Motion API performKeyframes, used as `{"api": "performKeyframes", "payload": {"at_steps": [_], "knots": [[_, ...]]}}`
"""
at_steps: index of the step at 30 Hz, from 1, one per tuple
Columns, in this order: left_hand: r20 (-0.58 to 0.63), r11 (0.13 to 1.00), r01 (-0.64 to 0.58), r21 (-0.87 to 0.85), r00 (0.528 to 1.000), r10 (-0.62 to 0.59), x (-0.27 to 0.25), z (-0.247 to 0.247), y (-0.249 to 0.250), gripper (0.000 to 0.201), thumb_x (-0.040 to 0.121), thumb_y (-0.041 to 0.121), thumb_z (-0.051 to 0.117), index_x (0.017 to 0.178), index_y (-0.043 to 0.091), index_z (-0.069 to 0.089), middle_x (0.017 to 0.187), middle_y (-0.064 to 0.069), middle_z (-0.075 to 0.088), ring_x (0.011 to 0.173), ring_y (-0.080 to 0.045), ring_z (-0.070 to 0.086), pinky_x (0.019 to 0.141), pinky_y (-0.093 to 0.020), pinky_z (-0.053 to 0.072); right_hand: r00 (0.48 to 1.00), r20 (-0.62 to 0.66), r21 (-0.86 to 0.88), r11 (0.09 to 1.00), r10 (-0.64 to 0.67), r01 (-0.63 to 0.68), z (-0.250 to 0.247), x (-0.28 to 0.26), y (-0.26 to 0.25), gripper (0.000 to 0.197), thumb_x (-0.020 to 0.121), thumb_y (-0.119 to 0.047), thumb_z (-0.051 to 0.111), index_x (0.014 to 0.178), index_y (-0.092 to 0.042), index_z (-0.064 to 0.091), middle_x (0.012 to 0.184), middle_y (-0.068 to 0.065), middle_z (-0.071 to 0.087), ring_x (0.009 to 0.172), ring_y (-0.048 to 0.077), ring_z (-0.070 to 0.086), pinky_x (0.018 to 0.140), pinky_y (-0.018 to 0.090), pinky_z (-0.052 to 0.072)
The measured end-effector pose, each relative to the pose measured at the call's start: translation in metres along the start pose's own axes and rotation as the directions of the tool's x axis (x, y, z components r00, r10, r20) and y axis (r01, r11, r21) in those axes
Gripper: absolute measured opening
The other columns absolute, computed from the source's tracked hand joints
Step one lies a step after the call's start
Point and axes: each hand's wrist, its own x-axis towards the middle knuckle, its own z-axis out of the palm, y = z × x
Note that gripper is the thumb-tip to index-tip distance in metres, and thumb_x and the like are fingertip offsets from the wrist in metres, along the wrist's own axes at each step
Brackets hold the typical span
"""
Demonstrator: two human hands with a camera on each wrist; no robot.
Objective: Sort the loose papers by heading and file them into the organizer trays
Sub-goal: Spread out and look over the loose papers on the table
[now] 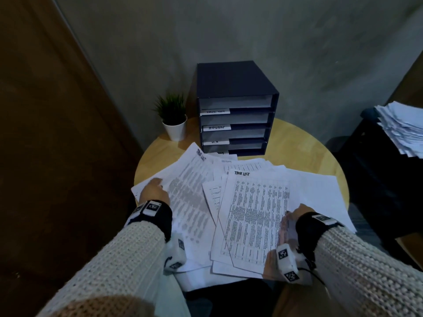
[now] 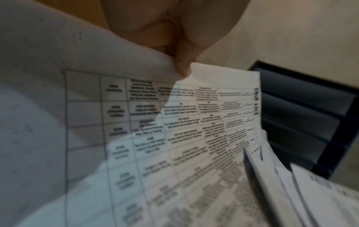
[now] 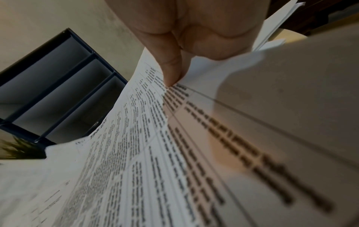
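Paper sheets (image 2: 194, 122) pinched (wrist views only).

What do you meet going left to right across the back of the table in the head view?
Potted plant → dark organizer with labelled trays → off the table, a separate stack of papers at the right edge.

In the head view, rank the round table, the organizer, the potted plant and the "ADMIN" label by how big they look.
1. round table
2. organizer
3. potted plant
4. "ADMIN" label

The table is partly covered by papers, yet clearly the largest.
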Motion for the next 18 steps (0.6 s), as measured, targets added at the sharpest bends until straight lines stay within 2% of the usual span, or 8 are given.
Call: {"api": "performKeyframes", "payload": {"at_steps": [4, 7, 10, 12, 15, 18], "knots": [[-0.163, 0.990, -0.009, -0.144, 0.987, -0.015, 0.011, -0.031, 0.014, 0.034, 0.098, 0.010, 0.033, 0.128, 0.011, 0.050, 0.127, -0.021, 0.053, 0.114, -0.039, 0.051, 0.095, -0.040, 0.039, 0.999, -0.023, -0.032, 0.999, -0.026, 0.025, 0.000, -0.001, 0.000, 0.046, 0.105, -0.025, 0.028, 0.145, -0.002, 0.028, 0.154, 0.013, 0.024, 0.137, 0.027, 0.036, 0.112, 0.032, 0.030], [-0.288, 0.968, -0.069, -0.242, 0.958, -0.004, 0.008, -0.057, 0.033, 0.033, 0.099, 0.009, 0.031, 0.125, 0.009, 0.051, 0.121, -0.023, 0.056, 0.109, -0.039, 0.053, 0.081, -0.034, 0.037, 0.999, -0.004, -0.077, 0.996, -0.044, 0.043, -0.002, -0.006, 0.000, 0.048, 0.104, -0.028, 0.031, 0.145, -0.003, 0.029, 0.153, 0.013, 0.026, 0.136, 0.027, 0.038, 0.110, 0.033, 0.032], [-0.363, 0.939, -0.136, -0.317, 0.932, 0.012, 0.004, -0.073, 0.053, 0.032, 0.100, 0.011, 0.032, 0.126, 0.009, 0.051, 0.122, -0.020, 0.056, 0.110, -0.036, 0.053, 0.077, -0.028, 0.031, 0.999, -0.026, -0.010, 0.999, -0.048, 0.048, -0.005, -0.011, -0.004, 0.052, 0.102, -0.027, 0.039, 0.145, 0.000, 0.027, 0.149, 0.016, 0.034, 0.132, 0.030, 0.043, 0.104, 0.034, 0.037], [-0.350, 0.928, -0.168, -0.333, 0.936, 0.043, 0.004, -0.076, 0.061, 0.032, 0.099, 0.010, 0.034, 0.125, 0.010, 0.052, 0.123, -0.019, 0.057, 0.110, -0.035, 0.054, 0.077, -0.027, 0.031, 0.997, -0.058, 0.050, 0.997, -0.052, 0.055, -0.007, -0.015, -0.006, 0.056, 0.101, -0.026, 0.043, 0.147, 0.000, 0.023, 0.146, 0.017, 0.039, 0.130, 0.031, 0.045, 0.102, 0.034, 0.038], [-0.233, 0.950, -0.171, -0.262, 0.966, 0.109, -0.004, -0.064, 0.067, 0.032, 0.096, 0.009, 0.037, 0.124, 0.009, 0.053, 0.124, -0.019, 0.058, 0.111, -0.034, 0.054, 0.076, -0.025, 0.030, 0.994, -0.071, 0.119, 0.988, -0.087, 0.095, -0.013, -0.015, -0.010, 0.060, 0.099, -0.030, 0.045, 0.148, -0.003, 0.022, 0.150, 0.015, 0.035, 0.133, 0.031, 0.042, 0.105, 0.036, 0.037], [-0.111, 0.960, -0.161, -0.228, 0.984, 0.139, -0.012, -0.039, 0.064, 0.033, 0.097, 0.012, 0.039, 0.127, 0.010, 0.053, 0.125, -0.017, 0.058, 0.112, -0.035, 0.053, 0.081, -0.028, 0.036, 0.981, -0.118, 0.245, 0.952, -0.155, 0.180, -0.023, -0.017, -0.019, 0.055, 0.097, -0.026, 0.050, 0.145, -0.006, 0.032, 0.147, 0.012, 0.041, 0.130, 0.031, 0.044, 0.102, 0.035, 0.038]]}}
